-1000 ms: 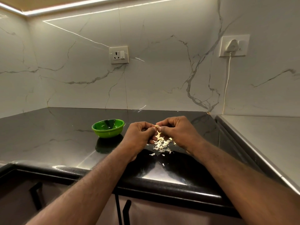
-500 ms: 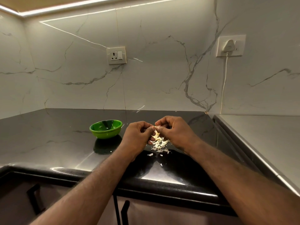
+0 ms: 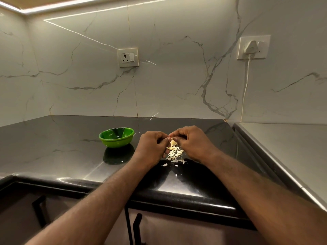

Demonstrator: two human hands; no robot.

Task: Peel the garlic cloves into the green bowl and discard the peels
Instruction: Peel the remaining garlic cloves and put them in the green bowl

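My left hand (image 3: 152, 146) and my right hand (image 3: 192, 140) meet fingertip to fingertip above the black counter, both with curled fingers pinching a small pale garlic clove (image 3: 173, 142) between them. Most of the clove is hidden by my fingers. Right below my hands lies a heap of pale garlic peels (image 3: 174, 154), with a few flakes scattered toward me. The green bowl (image 3: 116, 137) stands on the counter to the left of my left hand; what it holds cannot be made out.
The black counter (image 3: 58, 149) runs into a corner of white marble wall. A steel surface (image 3: 286, 147) adjoins it on the right. On the wall are a socket (image 3: 127, 57) and a plugged-in white plug with cord (image 3: 249, 47). Cabinet handles (image 3: 136, 227) sit below the front edge.
My hands have stayed together over the peel heap, working the clove with small finger movements. The view has shifted slightly; the bowl has not moved.
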